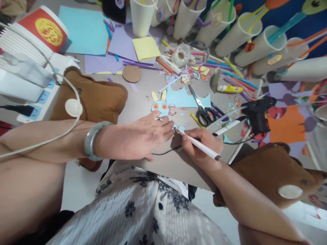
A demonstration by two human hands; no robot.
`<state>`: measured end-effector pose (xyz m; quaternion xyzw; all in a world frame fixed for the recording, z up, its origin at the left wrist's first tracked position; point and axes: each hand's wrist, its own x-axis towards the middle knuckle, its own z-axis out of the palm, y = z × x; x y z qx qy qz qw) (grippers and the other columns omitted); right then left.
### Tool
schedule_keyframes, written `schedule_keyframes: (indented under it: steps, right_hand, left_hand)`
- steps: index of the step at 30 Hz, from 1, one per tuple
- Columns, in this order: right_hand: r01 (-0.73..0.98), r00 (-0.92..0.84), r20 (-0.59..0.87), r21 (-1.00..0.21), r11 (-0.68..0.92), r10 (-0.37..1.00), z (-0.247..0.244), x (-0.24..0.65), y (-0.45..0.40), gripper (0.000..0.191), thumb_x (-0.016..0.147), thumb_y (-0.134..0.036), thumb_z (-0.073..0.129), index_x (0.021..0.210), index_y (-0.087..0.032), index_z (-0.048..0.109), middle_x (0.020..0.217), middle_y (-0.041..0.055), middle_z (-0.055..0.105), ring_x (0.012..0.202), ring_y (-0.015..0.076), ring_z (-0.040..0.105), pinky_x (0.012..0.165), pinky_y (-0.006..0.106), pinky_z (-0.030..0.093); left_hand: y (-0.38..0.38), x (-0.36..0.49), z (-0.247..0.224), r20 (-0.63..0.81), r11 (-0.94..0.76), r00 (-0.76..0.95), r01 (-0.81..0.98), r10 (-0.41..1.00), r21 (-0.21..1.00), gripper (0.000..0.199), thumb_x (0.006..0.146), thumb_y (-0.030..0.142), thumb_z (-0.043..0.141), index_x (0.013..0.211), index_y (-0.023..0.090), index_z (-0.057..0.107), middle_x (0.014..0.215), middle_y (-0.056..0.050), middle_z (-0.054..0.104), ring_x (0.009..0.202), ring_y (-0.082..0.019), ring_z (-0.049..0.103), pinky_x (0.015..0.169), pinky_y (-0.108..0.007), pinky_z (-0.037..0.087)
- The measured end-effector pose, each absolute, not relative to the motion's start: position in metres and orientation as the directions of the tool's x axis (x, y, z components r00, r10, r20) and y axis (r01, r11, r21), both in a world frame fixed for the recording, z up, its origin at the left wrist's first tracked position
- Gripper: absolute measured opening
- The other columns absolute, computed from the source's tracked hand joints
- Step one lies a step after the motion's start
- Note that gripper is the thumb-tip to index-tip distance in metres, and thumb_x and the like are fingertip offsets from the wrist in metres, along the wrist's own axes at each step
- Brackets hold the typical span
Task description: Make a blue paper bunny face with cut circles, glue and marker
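Note:
My right hand is closed around a white marker, its tip at small light blue paper pieces beside my left fingertips. My left hand, with a ring and a bracelet, lies flat, palm down, fingers slightly spread. Just beyond its fingers is a light blue paper bunny face with yellow ears and orange eyes, its lower part covered by the hand. Black scissors lie on a cut light blue sheet beyond my right hand.
White cups with straws line the back. A black glue gun and orange paper are at right. Brown cushions flank the hands. Tape, a glue stick and paper scraps lie beyond. A white cable crosses my left forearm.

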<state>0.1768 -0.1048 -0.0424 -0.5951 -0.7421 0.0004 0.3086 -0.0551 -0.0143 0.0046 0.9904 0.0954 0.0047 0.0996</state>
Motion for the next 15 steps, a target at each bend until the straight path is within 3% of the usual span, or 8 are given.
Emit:
schedule_keyframes:
  steps: [15]
  right_hand:
    - [0.844,-0.133,0.474,-0.406,0.35,0.87,-0.0425,0.1751,-0.1019,0.021,0.092,-0.034,0.065,0.075,-0.023,0.06,0.058,-0.0007,0.068,0.048,0.0129,0.064,0.048,0.023,0.047]
  left_hand:
    - [-0.014,-0.0549,0.0023,-0.019,-0.977,0.986,0.169,0.168,0.128,0.079,0.076,0.059,0.082,0.135,0.013,0.057,0.144,-0.02,0.058,0.126,-0.035,0.054,0.108,-0.049,0.039]
